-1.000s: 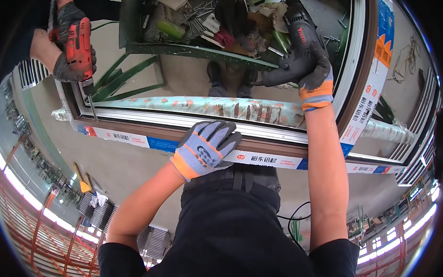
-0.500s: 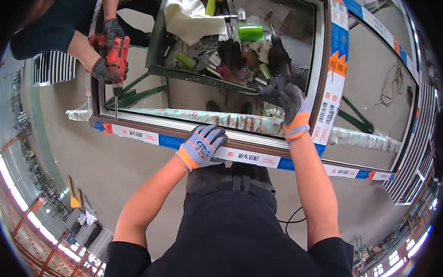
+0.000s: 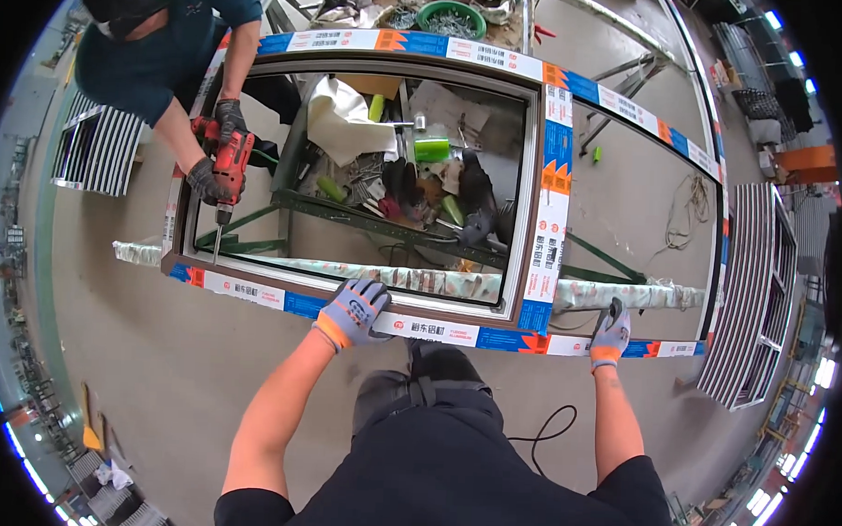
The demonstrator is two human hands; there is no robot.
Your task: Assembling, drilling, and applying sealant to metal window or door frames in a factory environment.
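A large brown window frame (image 3: 396, 317) lies in front of me, its outer faces wrapped in white, blue and orange protective film. My left hand (image 3: 354, 314), in a grey and orange glove, grips the near rail left of the middle, fingers over the top. My right hand (image 3: 610, 336), gloved alike, is closed around the near rail of the right-hand section. At the left, a co-worker in dark gloves holds a red cordless drill (image 3: 230, 168) in both hands. Its long bit (image 3: 219, 242) points down into the frame's near left corner.
Beneath the frame, a green metal stand (image 3: 348, 219) carries tools, screws, gloves and a white cloth (image 3: 344, 121). A film-wrapped bar (image 3: 615, 294) crosses under it. Beyond lies a green bowl (image 3: 451, 21) of small metal parts. Stacked profiles (image 3: 744, 302) stand right; a black cable (image 3: 545, 434) lies behind me.
My right hand has left the area by the upright divider and moved right, onto the near rail. My left hand stays on the rail. The view has shifted, showing more of the far side.
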